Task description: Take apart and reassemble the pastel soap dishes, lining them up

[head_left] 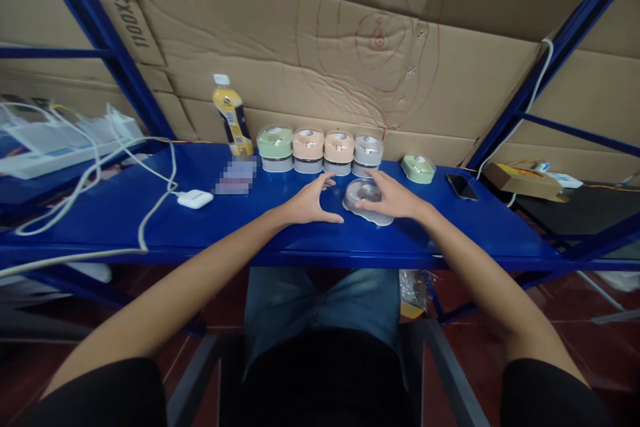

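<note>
On the blue table close to me lies a rounded plastic container [354, 195], see-through with a greyish rim. My right hand [393, 197] grips it from the right, thumb at the near side and fingers at the far side; part of the container is hidden behind that hand. To its left, my left hand [311, 204] is apart from it, thumb and fingers spread with nothing between them. Just behind my hands stands a row of stacked small clear-lidded boxes: a green one [275, 147], two peach ones, the right one [339, 147] nearer the middle, and a grey one [369, 150].
A single green box [419, 169] and a phone [462, 187] lie to the right. Leftward are a yellow drink bottle [233, 117], a blurred-out card [237, 175], a white earbud case [195, 199] and loose white cables [145, 227]. Cardboard [240, 33] walls the back.
</note>
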The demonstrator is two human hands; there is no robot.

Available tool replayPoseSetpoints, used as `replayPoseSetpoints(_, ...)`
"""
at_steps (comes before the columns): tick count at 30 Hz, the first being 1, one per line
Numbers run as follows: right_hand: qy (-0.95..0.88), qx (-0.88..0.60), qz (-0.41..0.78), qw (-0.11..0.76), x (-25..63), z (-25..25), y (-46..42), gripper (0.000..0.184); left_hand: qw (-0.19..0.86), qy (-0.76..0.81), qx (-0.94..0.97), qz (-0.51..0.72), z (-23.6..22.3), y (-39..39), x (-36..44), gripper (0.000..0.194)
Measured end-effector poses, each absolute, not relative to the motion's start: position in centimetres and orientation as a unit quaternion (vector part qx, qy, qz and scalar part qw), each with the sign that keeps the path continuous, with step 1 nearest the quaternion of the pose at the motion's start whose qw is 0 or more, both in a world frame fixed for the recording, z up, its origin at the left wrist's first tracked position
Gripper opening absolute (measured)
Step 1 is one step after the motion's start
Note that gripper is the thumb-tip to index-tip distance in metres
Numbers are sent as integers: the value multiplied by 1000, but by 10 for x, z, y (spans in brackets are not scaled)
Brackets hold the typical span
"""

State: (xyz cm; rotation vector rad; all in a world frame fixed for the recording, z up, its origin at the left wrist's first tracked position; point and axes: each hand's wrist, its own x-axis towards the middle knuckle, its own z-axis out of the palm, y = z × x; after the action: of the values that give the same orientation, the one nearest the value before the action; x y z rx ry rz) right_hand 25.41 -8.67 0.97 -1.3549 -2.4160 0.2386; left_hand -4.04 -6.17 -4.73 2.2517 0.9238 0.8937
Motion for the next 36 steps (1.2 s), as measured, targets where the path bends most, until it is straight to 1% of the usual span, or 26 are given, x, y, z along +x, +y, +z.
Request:
replayPoseSetpoints(3, -887, -410, 110, 184, 230, 6, -88, 113, 294, 315, 832, 350, -49, -60, -40, 136)
replayPoseSetpoints(6, -901, -373, 121, 185, 209, 4, -85, 103, 292, 300, 838, 350, -49, -60, -41, 130)
replayPoseSetpoints(9, -903, -342, 117, 233, 204, 2, -77, 93, 261, 320, 840, 353, -47, -61, -44, 125)
replayPoseSetpoints(12, -879, -351, 112, 303, 217, -1, -64, 86, 210, 351, 842, 353, -44, -63, -47, 121)
replayPoseSetpoints(13, -868, -363, 109, 320, 225, -2, -59, 83, 194, 354, 847, 347, -43, -64, -48, 114)
replayPoseSetpoints(16, -835, -417, 111, 340, 252, -7, -48, 77, 167, 345, 870, 309, -41, -68, -49, 77)
replayPoseSetpoints(18, -813, -464, 115, 332, 269, -11, -43, 76, 168, 337, 880, 288, -40, -71, -48, 62)
replayPoseSetpoints(23, -772, -551, 123, 293, 293, -15, -39, 76, 165, 336, 877, 300, -38, -71, -47, 51)
replayPoseSetpoints(29, -780, -560, 134, 245, 306, -10, -37, 78, 133, 409, 836, 340, -37, -47, -75, 53)
replayPoseSetpoints(33, -813, -533, 118, 200, 311, -12, -35, 83, 125, 482, 802, 331, -39, -31, -99, 56)
replayPoseSetpoints(36, -825, -531, 99, 168, 312, -14, -34, 85, 125, 512, 785, 326, -41, -26, -105, 52)
